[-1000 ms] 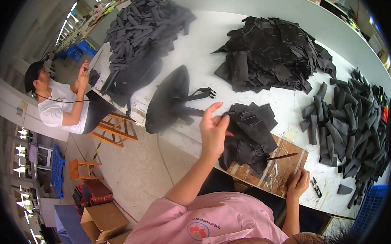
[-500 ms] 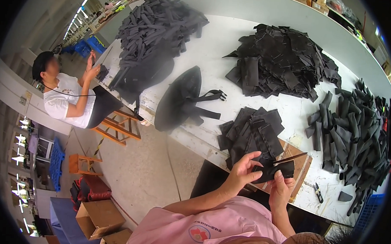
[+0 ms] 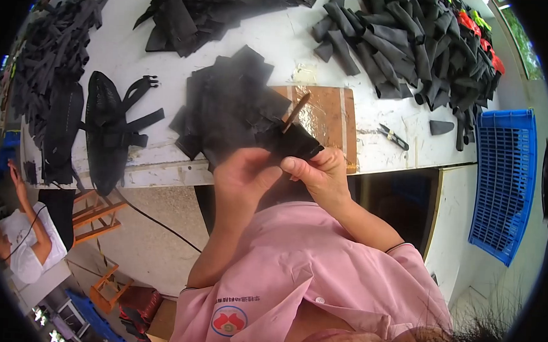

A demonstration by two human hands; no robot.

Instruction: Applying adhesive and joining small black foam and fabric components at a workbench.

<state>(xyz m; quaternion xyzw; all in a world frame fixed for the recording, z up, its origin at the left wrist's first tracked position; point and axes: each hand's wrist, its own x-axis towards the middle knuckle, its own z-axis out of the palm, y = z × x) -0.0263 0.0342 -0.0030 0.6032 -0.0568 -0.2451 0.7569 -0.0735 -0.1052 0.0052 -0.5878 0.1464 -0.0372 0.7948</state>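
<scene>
White worktable stretches ahead of me, its far black fabric heap cropped above, the nearer flat-cut black fabric pile smudged by haze. Left hand and right hand meet over the near edge, thumbs inward, pinching one small black fabric piece; several curled fingertips I can't make out.

Near the centre of the frame, the person's left hand and right hand pinch a black fabric piece. A brown stick slants up from its upper edge, over a brown board. Left of the board sits a loose stack of black pieces; snips lie to the right. A blue crate stands at the right, and a co-worker in white shows at lower left.
</scene>
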